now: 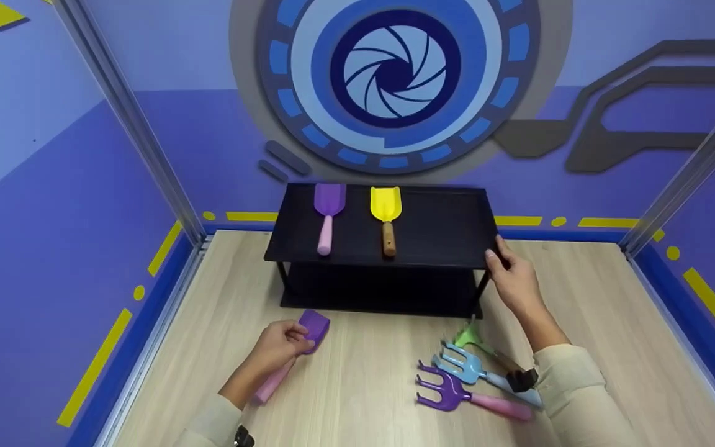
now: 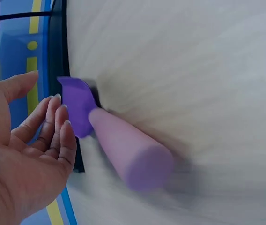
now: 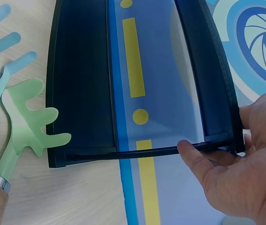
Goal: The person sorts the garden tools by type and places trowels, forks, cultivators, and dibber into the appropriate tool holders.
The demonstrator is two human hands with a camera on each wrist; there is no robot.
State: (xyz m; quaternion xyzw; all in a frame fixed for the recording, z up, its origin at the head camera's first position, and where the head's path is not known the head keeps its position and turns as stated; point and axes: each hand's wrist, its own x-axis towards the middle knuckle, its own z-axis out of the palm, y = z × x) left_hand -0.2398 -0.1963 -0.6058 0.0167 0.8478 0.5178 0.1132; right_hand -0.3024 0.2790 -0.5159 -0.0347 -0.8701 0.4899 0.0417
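Note:
Above a purple hand shovel (image 1: pixel 315 329) with a pink handle (image 2: pixel 123 145), my left hand (image 1: pixel 280 344) hovers with fingers loosely bent. In the left wrist view a gap shows between the fingertips and the shovel, which lies on the table. My right hand (image 1: pixel 514 279) grips the right end of a black two-tier shelf (image 1: pixel 444 226), its thumb at the front corner and its fingers by the side edge. On the top tier lie a second purple shovel (image 1: pixel 330 198) with a pink handle and a yellow shovel (image 1: pixel 386 203) with a wooden handle.
Near my right forearm lie a purple hand fork (image 1: pixel 447 391), a light blue fork (image 1: pixel 466 366) and a green fork (image 3: pixel 27 117) with a wooden handle. The back wall (image 1: pixel 196 136) stands behind the shelf, with metal posts (image 1: pixel 140 136) at the corners.

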